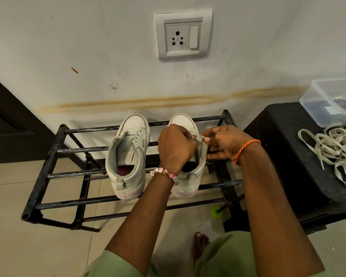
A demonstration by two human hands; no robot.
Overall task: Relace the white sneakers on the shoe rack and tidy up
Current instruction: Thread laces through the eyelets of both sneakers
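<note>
Two white high-top sneakers stand side by side on the top bars of a black metal shoe rack (54, 150), toes toward the wall. The left sneaker (128, 154) has no lace and nobody touches it. Both my hands work at the tongue and eyelet area of the right sneaker (186, 184). My left hand (176, 144) curls over its left side. My right hand (220, 142) pinches the tongue or upper flap between thumb and fingers. A pile of loose white laces (336, 150) lies on the black stool to the right.
The black stool (284, 156) stands right of the rack, with a clear plastic box (332, 100) at its back. A green-capped bottle (216, 216) lies on the tiled floor under the rack. My bare foot (200, 244) is near it. A wall socket (183, 35) is above.
</note>
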